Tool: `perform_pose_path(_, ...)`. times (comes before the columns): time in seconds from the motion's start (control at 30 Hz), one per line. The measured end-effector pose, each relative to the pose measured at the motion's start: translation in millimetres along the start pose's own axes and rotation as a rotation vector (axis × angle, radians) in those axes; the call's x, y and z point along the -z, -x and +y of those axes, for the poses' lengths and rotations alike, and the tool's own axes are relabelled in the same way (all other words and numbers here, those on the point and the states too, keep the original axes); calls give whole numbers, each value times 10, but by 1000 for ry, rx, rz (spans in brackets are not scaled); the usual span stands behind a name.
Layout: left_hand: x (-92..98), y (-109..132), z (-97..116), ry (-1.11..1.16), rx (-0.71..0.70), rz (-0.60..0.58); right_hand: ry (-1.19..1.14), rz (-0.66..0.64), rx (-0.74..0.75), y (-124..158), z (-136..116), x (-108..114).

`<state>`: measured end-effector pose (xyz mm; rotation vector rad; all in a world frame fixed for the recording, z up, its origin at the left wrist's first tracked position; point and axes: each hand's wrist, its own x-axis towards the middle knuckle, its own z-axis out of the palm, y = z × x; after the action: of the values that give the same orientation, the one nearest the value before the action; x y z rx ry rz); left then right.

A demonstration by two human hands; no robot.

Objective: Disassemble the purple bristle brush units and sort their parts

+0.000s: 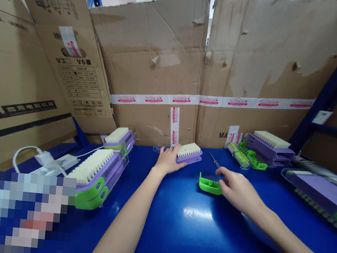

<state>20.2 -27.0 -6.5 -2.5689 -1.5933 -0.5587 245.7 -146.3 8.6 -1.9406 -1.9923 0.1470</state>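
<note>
My left hand (pixel 168 161) is round the left end of a small purple brush (pixel 191 157) with cream bristles facing up. Its thumb lies along the near side, and the fingers reach over the far side. My right hand (pixel 237 187) has its fingers curled round the handle end of a thin screwdriver (pixel 214 160), whose metal tip points away and to the left. Against the curled fingers is a bright green plastic end piece (pixel 209 186); I cannot tell whether they also grip it.
Purple brushes with green ends (pixel 92 179) stand at left, beside a white power strip (pixel 60 164) with cables. At back right are a purple brush stack (pixel 269 150) and green parts (pixel 251 159). Another purple brush (pixel 319 194) lies far right. Cardboard (pixel 149 73) walls the blue table (pixel 169 238).
</note>
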Motion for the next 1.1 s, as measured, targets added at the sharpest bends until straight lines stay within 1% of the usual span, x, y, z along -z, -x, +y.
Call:
perform_pose_path(0.13, 15, -2, 13, 8, -1, 2, 54, 84, 24, 349, 208, 7)
perform_pose_path(0.23, 24, 0, 22, 14, 3, -3, 79, 193, -11, 480, 303, 4)
perform_pose_path(0.27, 25, 1, 23, 15, 5, -3, 79, 221, 3, 475, 324, 6)
perform_pose_path(0.33, 24, 4, 22, 19, 6, 4, 60, 234, 87, 403, 349, 4)
perform_pose_path(0.43, 15, 3, 14, 24, -4, 20, 25, 147, 277, 238, 336, -28)
perform_pose_path(0.5, 8, 1, 9, 22, -9, 23, 51, 79, 375, 162, 298, -66)
perform_pose_path(0.57, 1, -3, 5, 16, -5, 20, 108, 65, 435, 142, 267, -101)
perform_pose_path(0.63, -4, -5, 3, 10, 2, 19, 185, 98, 445, 168, 283, -118)
perform_pose_path(0.7, -7, -6, 1, 9, 2, 21, 290, 140, 405, 218, 375, -107)
perform_pose_path(0.8, -10, -8, -3, 18, -6, 24, 475, 171, 280, 281, 647, -35)
perform_pose_path(0.9, -12, -9, -8, 29, -12, 28, 609, 130, 92, 298, 949, 84)
perform_pose_path(0.97, -14, -10, -10, 34, -17, 32, 659, 87, -49, 282, 1088, 164)
perform_pose_path(1.03, -15, -9, -10, 33, -19, 33, 690, 57, -163, 246, 1160, 222)
perform_pose_path(1.1, -16, -8, -8, 26, -16, 32, 690, 36, -225, 196, 1184, 248)
